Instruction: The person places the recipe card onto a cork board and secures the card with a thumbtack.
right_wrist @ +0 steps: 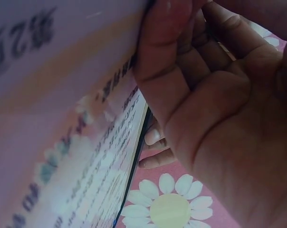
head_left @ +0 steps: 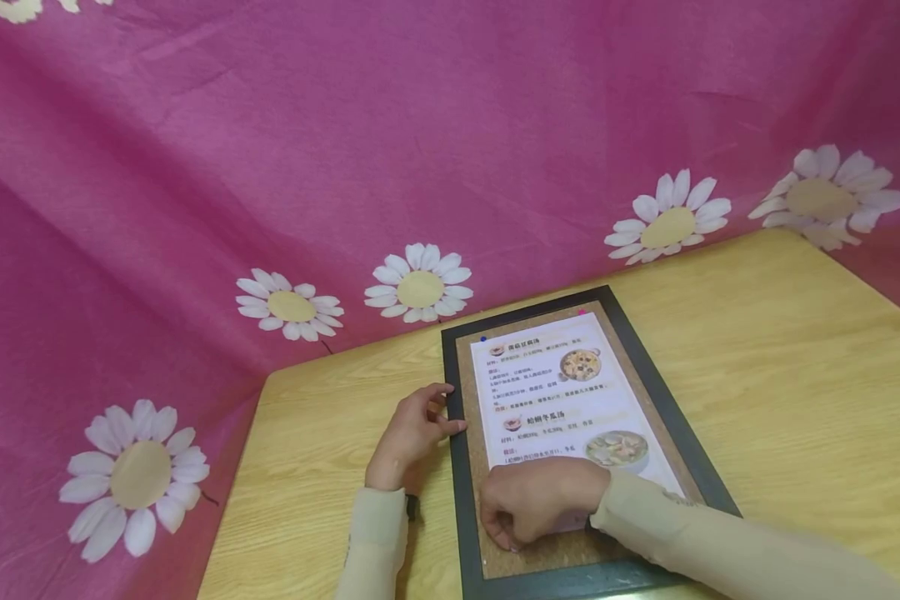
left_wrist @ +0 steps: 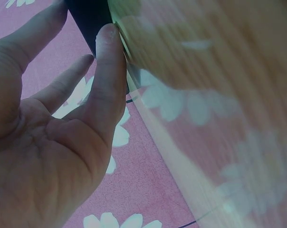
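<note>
A framed cork board (head_left: 512, 567) with a dark frame lies on the wooden table. On it is a white printed sheet (head_left: 555, 396) with Chinese text and pictures of food in bowls. A blue push pin (head_left: 483, 339) sits at the sheet's top left corner, a pink push pin (head_left: 582, 312) at its top right. My left hand (head_left: 412, 437) touches the frame's left edge with its fingertips, thumb apart from the fingers. My right hand (head_left: 536, 500) is over the sheet's lower left corner, fingers curled, fingertips down at the cork. Whether anything is between those fingertips is hidden.
The light wooden table (head_left: 795, 358) extends to both sides of the board. Behind and left of it hangs a magenta cloth (head_left: 450, 150) printed with white daisies, close to the table's back edge.
</note>
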Motion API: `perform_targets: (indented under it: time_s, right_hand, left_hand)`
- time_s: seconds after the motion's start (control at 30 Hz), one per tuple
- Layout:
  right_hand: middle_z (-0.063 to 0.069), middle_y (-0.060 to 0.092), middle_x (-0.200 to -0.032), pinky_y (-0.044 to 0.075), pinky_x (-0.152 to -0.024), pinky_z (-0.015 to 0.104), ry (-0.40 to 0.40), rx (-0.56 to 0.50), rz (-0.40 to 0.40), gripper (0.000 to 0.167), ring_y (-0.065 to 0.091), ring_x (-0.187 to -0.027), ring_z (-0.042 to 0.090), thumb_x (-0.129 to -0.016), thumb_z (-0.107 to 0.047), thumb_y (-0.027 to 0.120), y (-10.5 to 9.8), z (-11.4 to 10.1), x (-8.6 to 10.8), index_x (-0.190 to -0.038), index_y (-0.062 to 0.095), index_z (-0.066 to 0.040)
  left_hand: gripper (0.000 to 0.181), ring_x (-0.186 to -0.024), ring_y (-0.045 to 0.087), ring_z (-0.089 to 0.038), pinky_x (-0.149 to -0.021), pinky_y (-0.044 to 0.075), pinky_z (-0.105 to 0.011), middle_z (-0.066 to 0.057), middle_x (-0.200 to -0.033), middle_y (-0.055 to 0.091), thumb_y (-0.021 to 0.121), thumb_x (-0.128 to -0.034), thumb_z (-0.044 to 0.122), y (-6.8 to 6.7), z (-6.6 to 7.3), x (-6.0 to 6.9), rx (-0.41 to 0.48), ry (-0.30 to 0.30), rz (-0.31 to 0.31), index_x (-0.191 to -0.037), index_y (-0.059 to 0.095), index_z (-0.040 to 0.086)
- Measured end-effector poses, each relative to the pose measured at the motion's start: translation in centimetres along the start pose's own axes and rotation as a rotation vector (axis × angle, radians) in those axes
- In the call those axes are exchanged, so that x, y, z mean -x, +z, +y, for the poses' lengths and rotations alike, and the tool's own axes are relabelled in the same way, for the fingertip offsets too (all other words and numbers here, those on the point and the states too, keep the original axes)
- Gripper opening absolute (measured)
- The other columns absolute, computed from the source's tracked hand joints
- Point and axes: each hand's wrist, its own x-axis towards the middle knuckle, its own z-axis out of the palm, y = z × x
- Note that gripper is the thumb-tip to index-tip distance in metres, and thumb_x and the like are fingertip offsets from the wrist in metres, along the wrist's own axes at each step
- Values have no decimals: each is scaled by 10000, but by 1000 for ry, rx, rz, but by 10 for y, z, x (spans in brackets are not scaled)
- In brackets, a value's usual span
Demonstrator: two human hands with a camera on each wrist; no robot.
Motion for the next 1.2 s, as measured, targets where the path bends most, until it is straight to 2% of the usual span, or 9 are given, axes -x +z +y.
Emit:
perform_targets:
  time_s: [0.4, 0.6, 0.77, 0.93, 1.2]
  right_hand:
    - [-178, 559, -605, 406, -572, 159, 35, 3, 55, 323, 486, -592, -9, -752, 109, 707, 6, -1, -2, -640, 697, -194]
    - [-165, 568, -647, 412, -598, 167, 73, 5, 49, 326, 483, -630, -3, -766, 110, 733, 6, -5, -4, -645, 698, -191]
    - [-156, 573, -652, 416, -596, 180, 124, 30, 67, 325, 491, -630, 9, -747, 92, 752, 8, -9, -6, -628, 685, -202]
    - [-150, 566, -618, 399, -553, 197, 140, 42, 96, 327, 492, -602, 18, -744, 72, 749, 8, -11, -7, -599, 665, -209]
    - [-142, 564, -596, 383, -563, 186, 125, 15, 47, 324, 496, -591, 15, -760, 84, 745, 2, -6, -5, -603, 657, -186]
  left_hand:
    - [569, -951, 606, -228, -779, 525, -316, -154, -1269, 672, 845, -880, 164, 0, -2, 1, 4, -14, 0, -1402, 625, 119]
    - [568, -948, 608, -228, -759, 521, -307, -156, -1269, 668, 844, -880, 155, -1, -2, 1, 0, -4, -6, -1401, 623, 112]
    - [568, -1003, 615, -258, -797, 544, -336, -160, -1284, 670, 851, -872, 154, -2, -2, 1, -8, -5, -3, -1394, 632, 117]
    - [573, -1020, 616, -268, -817, 552, -355, -162, -1292, 668, 851, -871, 155, -3, -2, 1, -6, -7, -1, -1398, 629, 118]
    - [574, -1045, 614, -271, -829, 555, -352, -162, -1317, 663, 849, -875, 160, -1, -1, 0, 6, -13, -12, -1402, 624, 122]
